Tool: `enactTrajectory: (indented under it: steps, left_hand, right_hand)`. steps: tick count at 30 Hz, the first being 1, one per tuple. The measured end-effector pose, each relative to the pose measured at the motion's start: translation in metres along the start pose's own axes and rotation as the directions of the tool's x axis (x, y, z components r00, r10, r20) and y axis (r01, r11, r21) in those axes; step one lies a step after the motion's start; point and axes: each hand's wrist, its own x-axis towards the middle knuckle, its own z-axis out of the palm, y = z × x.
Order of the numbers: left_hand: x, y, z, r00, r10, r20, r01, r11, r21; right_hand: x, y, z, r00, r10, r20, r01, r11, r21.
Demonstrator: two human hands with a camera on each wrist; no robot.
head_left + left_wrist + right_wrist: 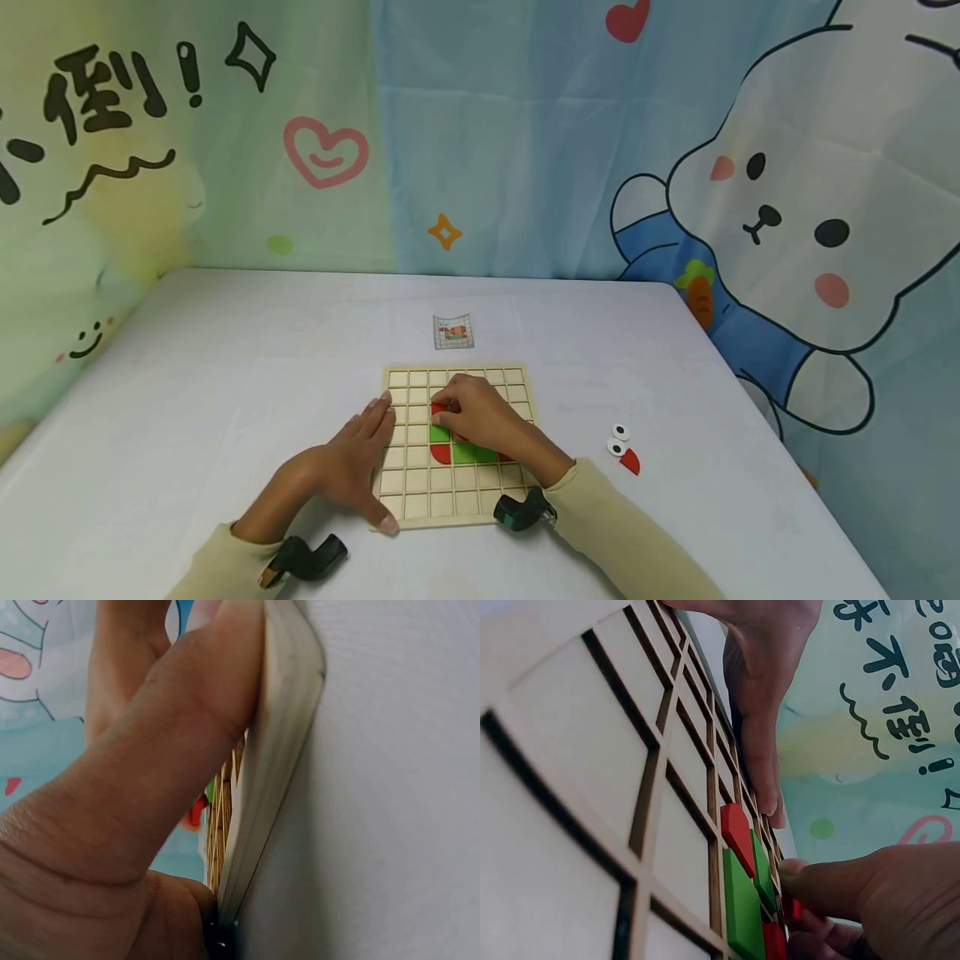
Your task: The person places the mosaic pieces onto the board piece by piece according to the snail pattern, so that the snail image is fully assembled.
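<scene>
A light wooden grid board (412, 504) lies flat on the white table. My left hand (348, 458) rests along its left side, fingers extended, with the thumb at the near left corner; the left wrist view shows that thumb (187, 697) pressed to the board's edge. Over the upper middle cells, my right hand (480, 412) pinches a small red piece (437, 409) between thumb and fingertips. Directly below it sits a green piece (439, 433), then a red rounded piece (441, 453). Green squares (475, 453) continue to the right, partly hidden by the right hand and wrist.
A small pattern card (453, 332) lies beyond the board. To the right are two round eye pieces (620, 432) and a red wedge-shaped piece (631, 462). A printed cloth backdrop (487, 167) stands behind the table.
</scene>
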Motion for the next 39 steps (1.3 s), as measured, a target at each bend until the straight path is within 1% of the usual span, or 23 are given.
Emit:
enactTrajectory:
  steps: [5,12,17,20,25,29,34,39]
  left_hand:
    - [0.000,0.001,0.000,1.000,-0.006,0.003,0.006,1.000,-0.009]
    - [0.000,0.001,0.000,1.000,-0.014,0.003,0.014,1.000,-0.003]
    - [-0.001,0.001,0.000,1.000,-0.015,0.006,0.015,1.000,-0.001]
    - [-0.001,0.001,0.000,1.000,-0.014,0.007,0.014,1.000,0.000]
    - [-0.002,0.002,-0.001,1.000,-0.015,0.005,0.015,1.000,0.000]
    - [-0.002,0.003,-0.001,1.000,-0.018,0.003,0.018,1.000,-0.006]
    - [-0.001,0.003,0.000,1.000,-0.008,0.013,0.008,1.000,-0.007]
    - [-0.002,0.003,-0.001,1.000,-0.005,0.010,0.005,1.000,-0.009]
  right_hand:
    - [0.003,0.001,0.001,1.000,0.002,0.016,-0.002,1.000,-0.014]
    - [0.004,0.000,0.001,1.000,-0.009,0.014,0.009,1.000,-0.028]
    - [0.003,-0.002,-0.001,1.000,0.019,0.015,-0.019,1.000,-0.004]
    - [0.001,-0.003,-0.005,0.999,0.033,0.011,-0.033,0.999,0.038]
    - [-0.006,-0.003,-0.016,1.000,0.005,-0.003,-0.004,0.993,0.118]
    - [-0.013,0.001,-0.023,1.000,-0.010,-0.022,0.013,0.989,0.145]
    - [-0.025,0.007,-0.023,0.999,-0.019,-0.039,0.025,0.987,0.160]
    - [-0.040,0.010,-0.025,0.994,-0.088,-0.071,0.097,0.984,0.148]
